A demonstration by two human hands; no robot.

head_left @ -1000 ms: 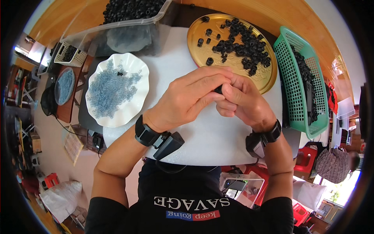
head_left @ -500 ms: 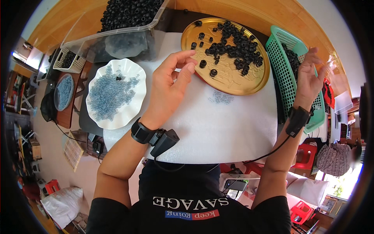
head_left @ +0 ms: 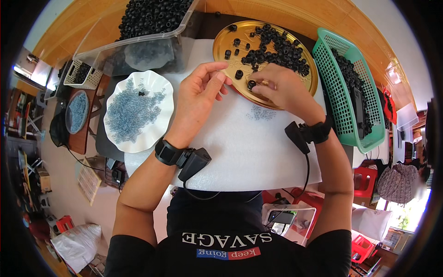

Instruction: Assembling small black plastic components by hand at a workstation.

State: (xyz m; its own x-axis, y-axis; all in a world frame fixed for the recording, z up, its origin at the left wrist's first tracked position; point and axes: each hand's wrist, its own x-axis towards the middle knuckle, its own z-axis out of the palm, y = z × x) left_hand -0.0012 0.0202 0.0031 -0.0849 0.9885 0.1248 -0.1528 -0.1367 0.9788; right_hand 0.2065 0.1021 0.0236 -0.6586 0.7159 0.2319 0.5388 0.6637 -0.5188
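Note:
My right hand point(head_left: 286, 90) bends over the near rim of a round gold tray point(head_left: 233, 39), its thumb and fingertips closing on a small round black plastic part point(head_left: 251, 85) with a hole in it. More such black parts point(head_left: 277, 57) are heaped on the tray, with several loose ones at its left side. Just left of the tray, my left hand point(head_left: 200, 92) hovers with fingers apart, and no object shows in it. A white scalloped plate point(head_left: 166, 106) further left holds a pile of tiny bluish-grey spring-like pieces point(head_left: 131, 113) with one black part on top.
A clear bin point(head_left: 184, 27) of black parts stands at the back left. Along the right edge is a green basket point(head_left: 371, 111) with black parts and a dark flat device. Some spring-like pieces point(head_left: 262, 112) lie on the white foam sheet point(head_left: 226, 152). Cables hang from both wrists.
My right hand has moved left from over the green basket to the black part at the tray's near rim. My left hand has stayed nearly in place, its thumb and index slightly nearer together.

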